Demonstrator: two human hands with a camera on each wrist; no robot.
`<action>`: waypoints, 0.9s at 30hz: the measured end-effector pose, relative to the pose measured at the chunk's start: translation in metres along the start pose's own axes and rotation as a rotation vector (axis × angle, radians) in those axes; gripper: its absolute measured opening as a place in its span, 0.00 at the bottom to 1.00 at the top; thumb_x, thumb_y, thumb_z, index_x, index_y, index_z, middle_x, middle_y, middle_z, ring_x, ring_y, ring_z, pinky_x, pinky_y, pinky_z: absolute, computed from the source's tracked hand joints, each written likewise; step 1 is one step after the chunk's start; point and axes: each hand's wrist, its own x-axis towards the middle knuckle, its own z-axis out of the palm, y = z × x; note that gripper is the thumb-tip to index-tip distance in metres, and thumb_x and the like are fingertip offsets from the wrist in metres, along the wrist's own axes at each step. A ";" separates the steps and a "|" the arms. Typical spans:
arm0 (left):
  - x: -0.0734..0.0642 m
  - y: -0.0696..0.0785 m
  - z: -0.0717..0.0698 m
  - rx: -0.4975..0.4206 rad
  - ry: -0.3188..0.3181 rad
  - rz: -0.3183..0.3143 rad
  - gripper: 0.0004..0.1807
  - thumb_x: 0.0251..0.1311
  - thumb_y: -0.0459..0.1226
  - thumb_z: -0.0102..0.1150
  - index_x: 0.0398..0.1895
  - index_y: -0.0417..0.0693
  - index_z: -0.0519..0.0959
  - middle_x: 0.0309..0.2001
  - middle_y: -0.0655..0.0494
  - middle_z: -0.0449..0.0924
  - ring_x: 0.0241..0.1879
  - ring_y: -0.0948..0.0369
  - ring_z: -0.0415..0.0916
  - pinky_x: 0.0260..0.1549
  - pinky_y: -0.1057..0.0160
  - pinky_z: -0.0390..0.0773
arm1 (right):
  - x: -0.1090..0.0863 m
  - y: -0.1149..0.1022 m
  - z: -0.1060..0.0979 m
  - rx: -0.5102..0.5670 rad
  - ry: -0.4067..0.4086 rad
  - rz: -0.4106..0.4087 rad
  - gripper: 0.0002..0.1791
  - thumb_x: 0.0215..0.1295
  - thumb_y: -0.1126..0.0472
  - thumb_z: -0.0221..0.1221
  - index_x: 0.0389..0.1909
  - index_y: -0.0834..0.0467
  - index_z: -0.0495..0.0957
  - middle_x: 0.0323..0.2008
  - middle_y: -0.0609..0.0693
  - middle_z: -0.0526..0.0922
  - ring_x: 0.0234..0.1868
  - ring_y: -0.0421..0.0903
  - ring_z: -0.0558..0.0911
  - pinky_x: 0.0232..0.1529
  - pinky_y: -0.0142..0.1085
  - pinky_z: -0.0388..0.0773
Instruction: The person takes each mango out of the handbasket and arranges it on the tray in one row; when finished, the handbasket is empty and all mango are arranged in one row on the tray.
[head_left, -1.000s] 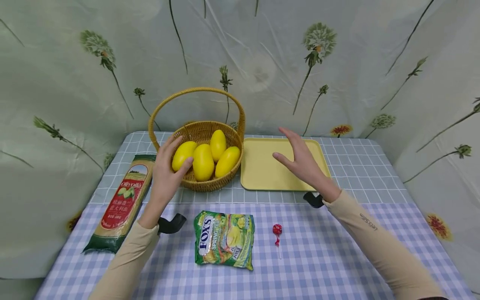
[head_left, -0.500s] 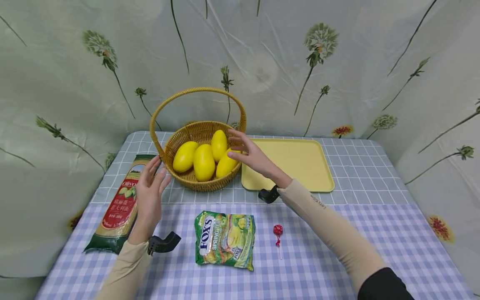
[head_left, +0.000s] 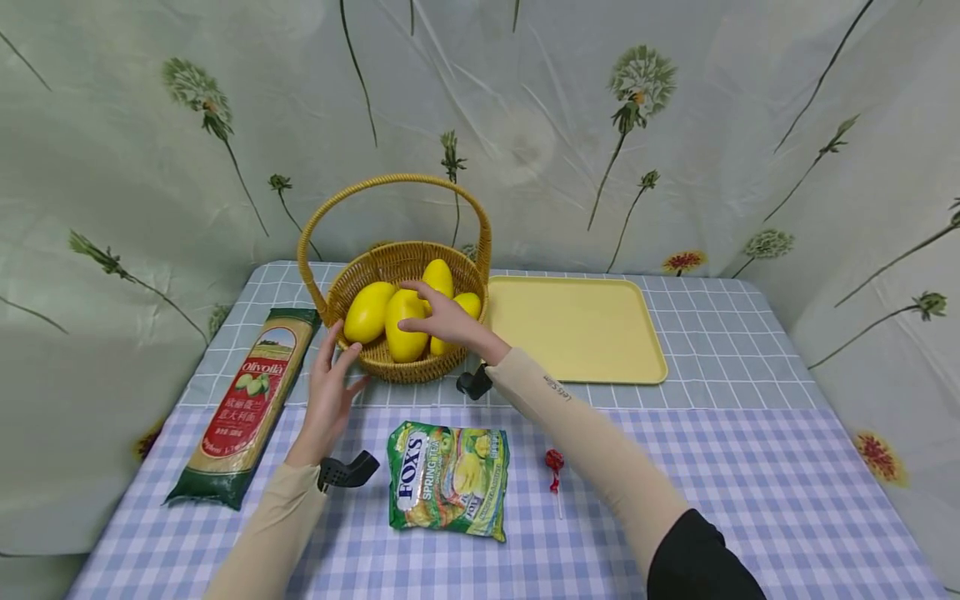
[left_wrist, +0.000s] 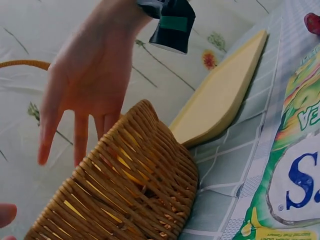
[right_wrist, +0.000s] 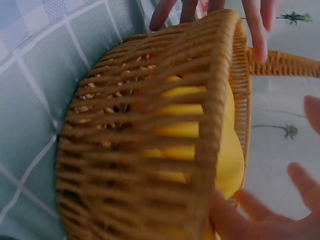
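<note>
- Head view: a round, tan wicker basket (head_left: 405, 372) with a tall hoop handle stands by the far edge of the cloth-covered tabletop (head_left: 750, 492), left of centre, holding four smooth yellow oval fruits (head_left: 396, 333).
- The left hand (head_left: 328, 396) is at the basket's near-left rim, fingers parted; the right hand (head_left: 450, 321) is above the fruits, thumb and fingers apart, contact unclear.
- A pale-yellow rectangular tray (head_left: 581, 329) lies right of the basket; a long red-and-gold pasta packet (head_left: 247, 408) slants along the left edge; a green candy bag (head_left: 448, 481) and red lollipop (head_left: 554, 460) lie nearer.
- Left wrist view: the right hand's straight fingers point down over the basket.
- Right wrist view: left fingers straddle the rim, loosely extended; the right hand is blurred beside the fruit.
</note>
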 end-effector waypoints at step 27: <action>0.005 -0.007 -0.001 0.008 -0.015 0.035 0.32 0.73 0.33 0.42 0.76 0.58 0.49 0.76 0.57 0.30 0.68 0.50 0.50 0.61 0.40 0.62 | 0.022 -0.005 0.042 -0.326 0.142 0.133 0.31 0.62 0.59 0.65 0.67 0.47 0.69 0.65 0.60 0.65 0.64 0.58 0.62 0.52 0.44 0.70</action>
